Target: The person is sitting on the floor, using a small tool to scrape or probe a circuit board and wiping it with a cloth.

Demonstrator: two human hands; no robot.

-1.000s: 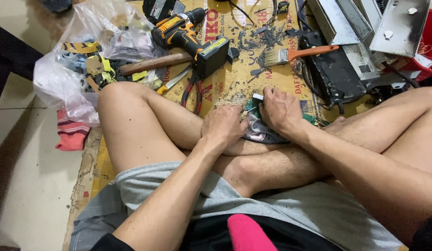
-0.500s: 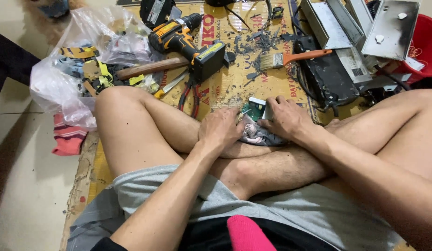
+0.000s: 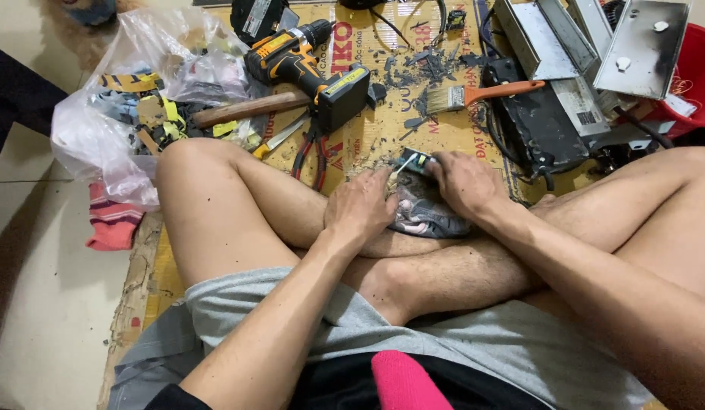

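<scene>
I see a sheet of cardboard (image 3: 383, 137) spread on the floor, with a yellow-and-black cordless drill (image 3: 307, 64) lying near its far edge and an orange-handled paintbrush (image 3: 481, 93) just right of it. At my crossed shins, my right hand (image 3: 462, 182) and left hand (image 3: 360, 209) both close their grip on a small green circuit board (image 3: 415, 161), over a grey rag (image 3: 424, 212).

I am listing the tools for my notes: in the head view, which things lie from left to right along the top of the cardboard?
Clear plastic bag → wooden handle → cordless drill → paintbrush with orange handle → black box → red tub.
</scene>
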